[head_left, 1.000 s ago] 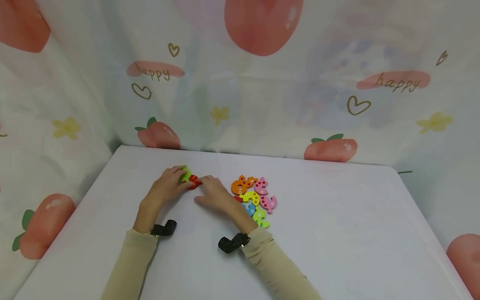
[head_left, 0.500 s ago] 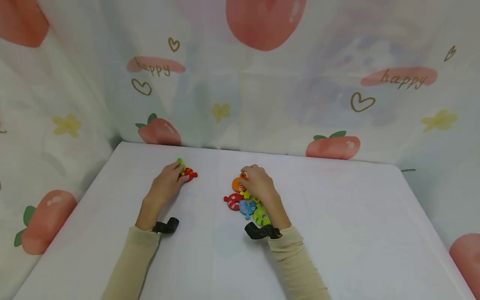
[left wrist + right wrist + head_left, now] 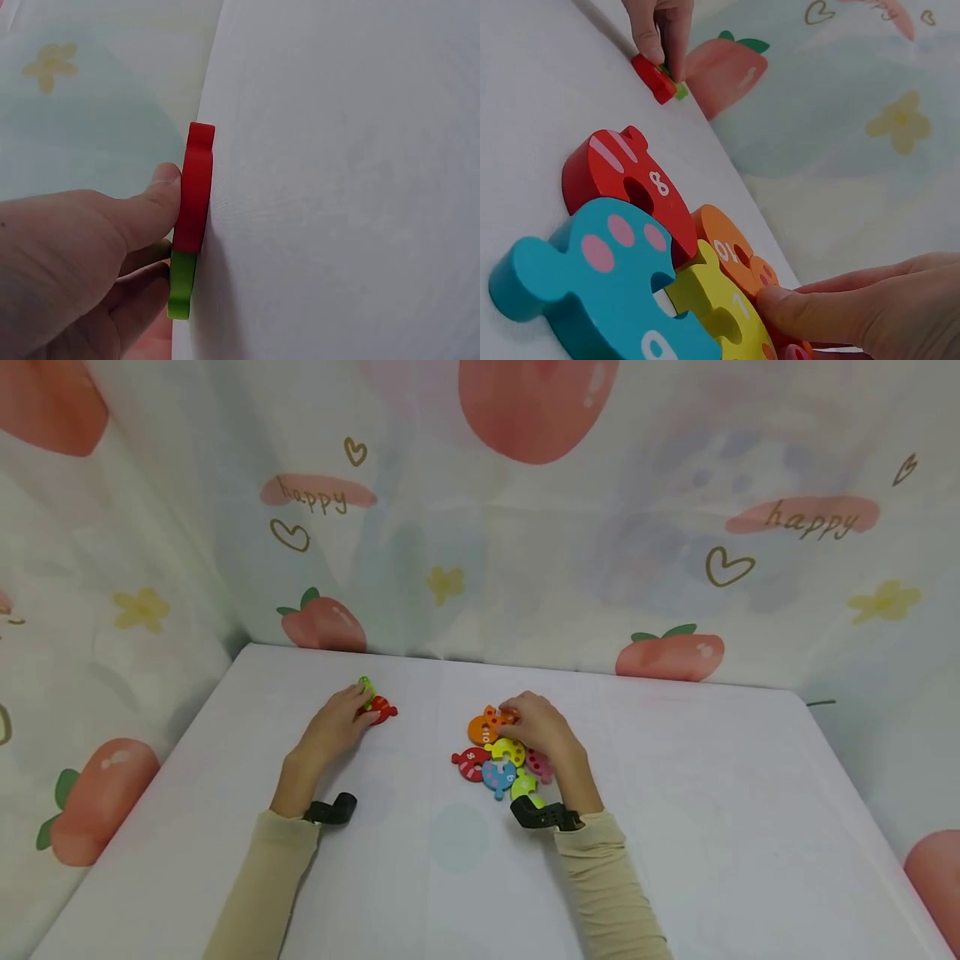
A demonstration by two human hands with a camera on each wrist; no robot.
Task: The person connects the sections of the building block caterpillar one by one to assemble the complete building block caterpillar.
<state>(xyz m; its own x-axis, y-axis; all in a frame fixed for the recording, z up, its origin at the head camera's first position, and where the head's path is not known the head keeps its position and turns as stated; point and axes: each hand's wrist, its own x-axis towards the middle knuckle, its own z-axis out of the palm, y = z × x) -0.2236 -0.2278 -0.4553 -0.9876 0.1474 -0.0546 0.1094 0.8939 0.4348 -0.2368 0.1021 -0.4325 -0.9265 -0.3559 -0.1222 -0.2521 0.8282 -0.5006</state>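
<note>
My left hand (image 3: pixel 335 724) rests at the back left, thumb on a red number puzzle piece (image 3: pixel 196 196) and fingers around a green one (image 3: pixel 182 283); the two pieces lie edge to edge, close over the white table. My right hand (image 3: pixel 542 724) is over the back of a cluster of similar pieces. Its thumb and forefinger pinch an orange, red-dotted piece (image 3: pixel 492 717) beside the orange piece marked 10 (image 3: pixel 724 240). Its other fingers are mostly hidden in the right wrist view. A pink piece (image 3: pixel 538 765) shows partly beneath this hand.
Nearer in the cluster lie a red piece marked 8 (image 3: pixel 472 764), a blue piece with pink spots (image 3: pixel 498 774), a yellow piece (image 3: pixel 507 752) and a light green piece (image 3: pixel 523 787). A printed curtain (image 3: pixel 525 568) hangs behind the table's far edge.
My right hand has left the red and green pair and moved right to the cluster, reaching its orange pieces. The left hand has shifted slightly left with the pair, then stayed there.
</note>
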